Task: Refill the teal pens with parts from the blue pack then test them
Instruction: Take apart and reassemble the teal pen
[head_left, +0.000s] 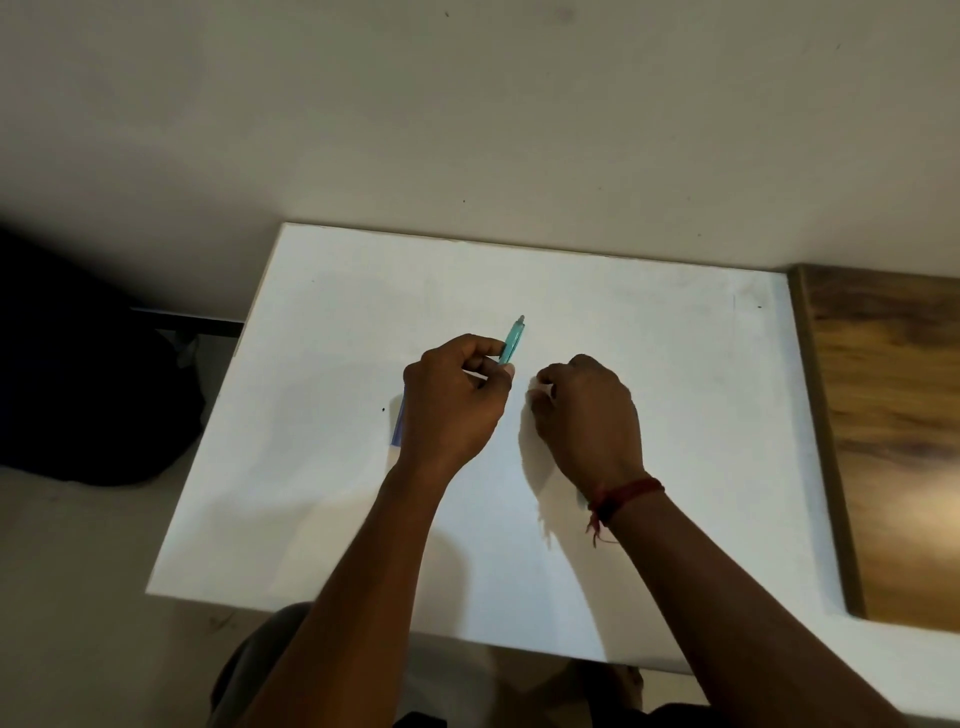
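A teal pen (513, 342) sticks up and away from my left hand (457, 402), which pinches its lower end between thumb and fingers above the middle of the white table (675, 364). A sliver of the blue pack (398, 422) shows on the table just left of and under that hand; most of it is hidden. My right hand (587, 415) is close to the right, fingers curled down at the table surface. What its fingertips hold, if anything, is hidden.
A wooden board or surface (893, 441) adjoins the table's right edge. A dark bag-like shape (88, 374) lies on the floor to the left. A pale wall rises behind the table. A red thread band (626, 496) circles my right wrist.
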